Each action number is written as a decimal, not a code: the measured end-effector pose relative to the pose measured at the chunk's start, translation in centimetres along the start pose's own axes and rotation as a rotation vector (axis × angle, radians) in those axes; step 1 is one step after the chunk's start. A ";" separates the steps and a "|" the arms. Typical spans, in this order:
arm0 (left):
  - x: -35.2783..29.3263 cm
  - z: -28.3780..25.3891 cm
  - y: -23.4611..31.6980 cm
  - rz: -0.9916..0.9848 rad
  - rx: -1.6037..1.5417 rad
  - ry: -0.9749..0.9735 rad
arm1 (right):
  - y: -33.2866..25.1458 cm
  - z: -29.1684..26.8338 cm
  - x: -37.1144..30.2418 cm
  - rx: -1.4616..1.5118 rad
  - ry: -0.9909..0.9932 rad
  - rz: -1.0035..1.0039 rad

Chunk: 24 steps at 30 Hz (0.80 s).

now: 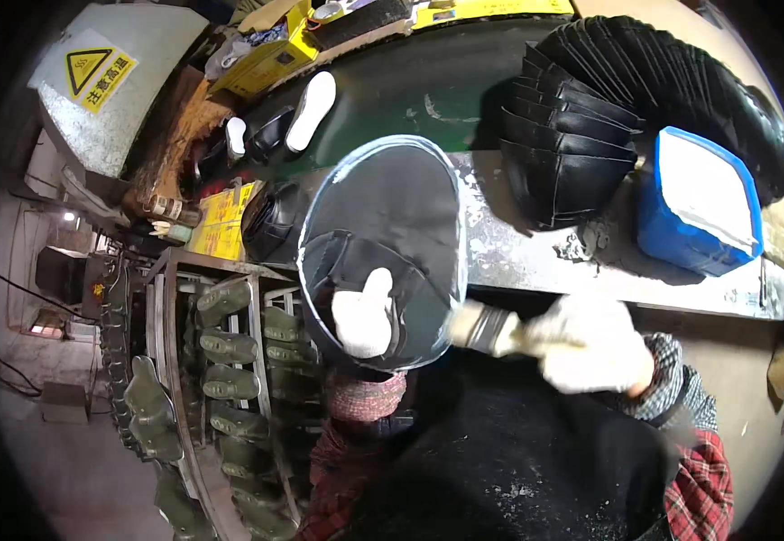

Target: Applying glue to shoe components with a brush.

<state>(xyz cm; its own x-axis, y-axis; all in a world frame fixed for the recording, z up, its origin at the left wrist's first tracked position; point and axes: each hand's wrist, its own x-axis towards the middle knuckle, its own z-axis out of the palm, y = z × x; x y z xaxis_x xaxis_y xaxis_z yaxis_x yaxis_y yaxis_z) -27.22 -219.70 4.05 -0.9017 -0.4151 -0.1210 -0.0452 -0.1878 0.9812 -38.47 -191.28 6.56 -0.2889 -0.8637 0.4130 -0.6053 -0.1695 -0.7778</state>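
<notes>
My left hand [363, 321], in a white glove, grips a black shoe upper [383, 198] with the thumb side showing inside it. The upper is held up with its wide oval opening toward me, and a white coating runs along its rim. My right hand [586, 344], also gloved and slightly blurred, is closed around the handle of a flat paintbrush [493, 329]. The brush's pale bristles meet the rim at its lower right. On the bench to the right stands a blue tub [694, 212] of white paste.
A fanned row of black uppers [572, 162] lies behind the tub on the bench [536, 270]. A green-black conveyor belt [392, 99] carries white-soled shoes [312, 111]. On the left stand a rack [230, 379] of olive shoe forms and a metal housing [112, 81] with a yellow warning label.
</notes>
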 end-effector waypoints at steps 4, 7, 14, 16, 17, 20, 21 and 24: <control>0.9 0.2 1.6 0.208 -0.068 0.203 | 1.3 0.0 0.1 0.158 0.143 -0.173; 0.8 0.9 1.8 0.238 0.049 0.123 | 1.3 -1.0 0.5 0.048 0.265 -0.070; -1.1 3.2 -0.8 0.109 0.002 0.031 | -1.9 -1.2 9.8 -0.087 0.126 -0.124; -2.3 2.1 -1.1 0.093 -0.110 0.070 | -1.3 -1.4 9.5 -0.247 0.367 -0.098; -3.0 0.0 -1.3 0.004 -0.192 -0.015 | -0.7 -1.2 8.8 -0.279 0.460 -0.119; -3.6 -1.3 -2.5 -0.012 -0.249 0.060 | -0.3 -1.2 7.2 -0.100 0.505 0.035; -3.7 -1.3 -2.8 0.008 -0.242 0.064 | -1.4 -1.5 7.3 0.119 0.395 0.245; -3.3 0.7 -3.2 0.039 -0.193 0.059 | -5.8 -0.7 9.4 0.102 -0.137 0.028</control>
<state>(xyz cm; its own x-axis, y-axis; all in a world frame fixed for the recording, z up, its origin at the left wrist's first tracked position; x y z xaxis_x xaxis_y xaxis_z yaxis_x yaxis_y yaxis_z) -24.42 -217.14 1.38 -0.8742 -0.4757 -0.0977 0.0775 -0.3352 0.9389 -38.22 -198.09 15.33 -0.1964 -0.9244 0.3270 -0.5180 -0.1854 -0.8351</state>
